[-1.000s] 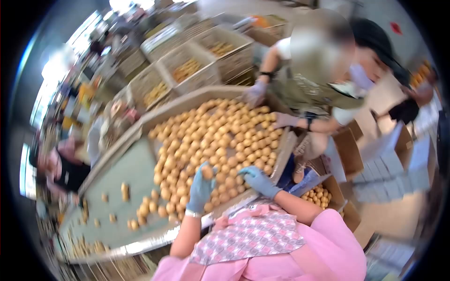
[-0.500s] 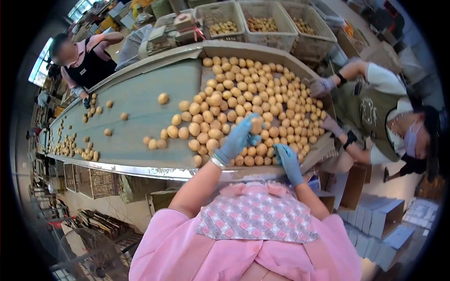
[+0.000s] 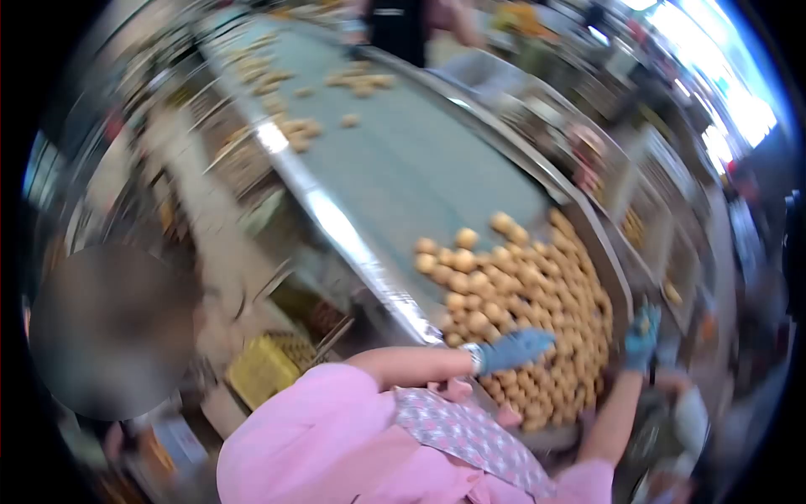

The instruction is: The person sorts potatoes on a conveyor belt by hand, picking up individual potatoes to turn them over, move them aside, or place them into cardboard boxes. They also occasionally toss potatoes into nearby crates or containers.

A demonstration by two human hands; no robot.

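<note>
A dense pile of round, tan potatoes covers the near end of the green conveyor belt. My left hand, in a blue glove, lies over the pile with fingers stretched out toward the right. No potato shows in it. Beyond the belt's end wall my right hand, gloved in blue too, reaches up and away. A small yellowish patch shows at its fingers, but blur smears them and I cannot tell whether it holds a potato.
Crates with produce stand along the belt's far side. A metal edge runs along the near side. A yellow basket sits on the floor at left. One person stands farther up the belt; another person's sleeve shows at lower right.
The whole view has turned, so the belt runs to the upper left. My left hand no longer shows the potato it held. My right hand has left the pile and reached past the end wall.
</note>
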